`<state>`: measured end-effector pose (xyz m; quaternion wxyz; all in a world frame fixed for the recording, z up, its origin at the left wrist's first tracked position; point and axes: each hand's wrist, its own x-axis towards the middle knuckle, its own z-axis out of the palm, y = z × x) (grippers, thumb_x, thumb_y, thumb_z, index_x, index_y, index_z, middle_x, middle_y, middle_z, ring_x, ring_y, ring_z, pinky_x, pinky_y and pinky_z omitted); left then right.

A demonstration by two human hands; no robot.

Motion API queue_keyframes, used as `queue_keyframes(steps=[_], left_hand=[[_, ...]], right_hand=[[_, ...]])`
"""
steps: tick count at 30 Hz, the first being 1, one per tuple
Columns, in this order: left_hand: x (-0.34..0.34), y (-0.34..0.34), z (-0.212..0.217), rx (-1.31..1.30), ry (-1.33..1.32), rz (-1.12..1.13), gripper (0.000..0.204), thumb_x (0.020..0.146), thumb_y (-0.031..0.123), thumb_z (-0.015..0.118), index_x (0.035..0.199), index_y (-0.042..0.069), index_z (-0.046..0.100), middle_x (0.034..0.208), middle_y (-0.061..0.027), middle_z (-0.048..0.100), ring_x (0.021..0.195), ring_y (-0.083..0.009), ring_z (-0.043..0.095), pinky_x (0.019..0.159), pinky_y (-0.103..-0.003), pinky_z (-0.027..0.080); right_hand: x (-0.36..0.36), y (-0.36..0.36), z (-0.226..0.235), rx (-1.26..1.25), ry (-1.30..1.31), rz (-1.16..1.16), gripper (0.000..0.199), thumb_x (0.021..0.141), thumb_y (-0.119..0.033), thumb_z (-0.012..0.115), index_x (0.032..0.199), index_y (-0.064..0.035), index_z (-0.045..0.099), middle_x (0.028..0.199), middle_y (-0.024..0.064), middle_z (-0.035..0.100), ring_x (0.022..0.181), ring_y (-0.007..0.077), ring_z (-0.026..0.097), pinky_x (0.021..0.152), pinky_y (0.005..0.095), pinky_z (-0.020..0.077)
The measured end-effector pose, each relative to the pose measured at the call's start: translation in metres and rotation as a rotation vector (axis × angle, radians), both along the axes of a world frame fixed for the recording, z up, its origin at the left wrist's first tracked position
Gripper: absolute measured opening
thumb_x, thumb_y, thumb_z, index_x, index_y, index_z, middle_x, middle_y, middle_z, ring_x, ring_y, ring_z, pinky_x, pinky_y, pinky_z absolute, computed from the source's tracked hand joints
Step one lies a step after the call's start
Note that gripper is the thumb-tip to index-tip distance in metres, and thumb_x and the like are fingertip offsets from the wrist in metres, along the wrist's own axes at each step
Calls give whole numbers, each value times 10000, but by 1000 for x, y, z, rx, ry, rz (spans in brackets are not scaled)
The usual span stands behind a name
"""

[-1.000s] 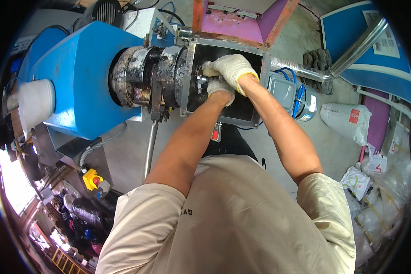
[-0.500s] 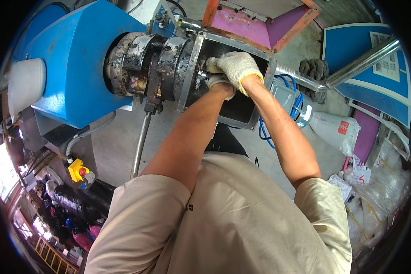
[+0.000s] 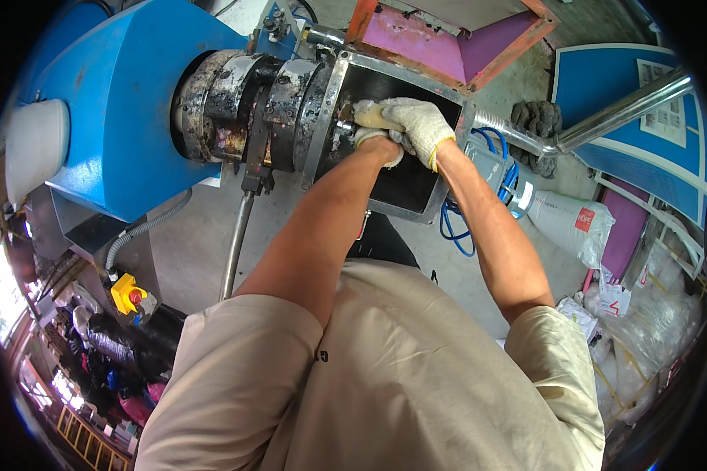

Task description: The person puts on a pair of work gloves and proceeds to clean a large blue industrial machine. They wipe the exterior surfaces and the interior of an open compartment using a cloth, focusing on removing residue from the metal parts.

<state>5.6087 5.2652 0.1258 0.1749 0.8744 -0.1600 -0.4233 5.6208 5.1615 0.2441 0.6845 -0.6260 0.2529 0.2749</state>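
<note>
**Gloved hands at the black machine chamber, upper centre of frame**

Both hands wear white knit gloves and meet at the upper centre of the frame. Right hand [image 3: 416, 125] is curled closed over a pale yellowish wad, rag or sponge [image 3: 371, 116], pressing it against the left inner edge of the black chamber [image 3: 404, 184]. Left hand [image 3: 381, 144] sits just below the right, touching it, fingers bent in a closed grip; what it holds is hidden, cannot tell. Bare forearms run up from the lower centre to the chamber.

Chamber has a metal frame [image 3: 322, 118] around its opening. Left of it, touching, a grimy steel barrel [image 3: 236, 106] with clamp rings goes into a blue housing [image 3: 126, 118] at upper left. Magenta hopper [image 3: 440, 43] sits above the chamber, top centre. Silver pipe [image 3: 605, 114] slants to the upper right. Blue cables [image 3: 456, 224] hang just right of the chamber. White bag [image 3: 569, 224] lies on the floor at right. Yellow box with a red button [image 3: 130, 292] at lower left. White drum [image 3: 35, 145] at the left edge.
</note>
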Motion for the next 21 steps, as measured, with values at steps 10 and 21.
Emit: queue_keyframes(steps=[10,21], left_hand=[[18,3,-43,61,-37,-225,620,1073,440,308,1614,142,365,1702,-109,285,1570,-256,259,1301,-407,179],[30,-3,-53,76,-77,-253,569,1077,380,327,1602,167,388,1690,-83,316,1562,-237,279,1293,-404,199]], right_hand=[[33,47,43,-794,-346,682,386,865,-424,659,955,-65,765,958,200,739,947,395,690,891,431,539],[48,22,34,-629,-254,754,419,863,-437,693,965,-37,768,883,178,729,805,341,645,787,408,526]])
